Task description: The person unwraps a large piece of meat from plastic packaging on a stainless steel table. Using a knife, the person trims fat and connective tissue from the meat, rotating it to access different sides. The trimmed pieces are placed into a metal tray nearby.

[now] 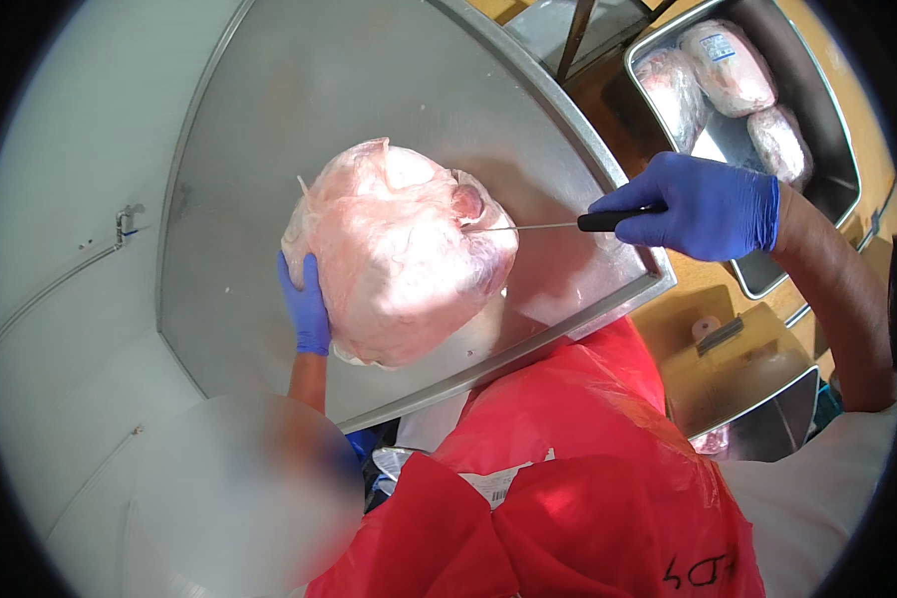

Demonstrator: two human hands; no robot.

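Note:
A large pale piece of meat (389, 249), covered in fat, lies on a grey metal table (259, 120). A darker red patch shows at its right end. My left hand (307, 314), in a blue glove, grips the meat's left edge, thumb and fingers apart; some fingertips are hidden. In my right hand (703, 207), also gloved in blue, is a knife (608, 219) by its black handle. Its thin blade points left and meets the meat beside the dark patch; I cannot tell how deep the tip goes.
Beyond the table's raised rim, a metal tub (847, 159) at the upper right holds wrapped pieces of meat (728, 70). Below it stands another metal container (767, 409), with some meat visible inside. A red apron (588, 478) borders the table's near edge. A pale wall (80, 199) rises at left.

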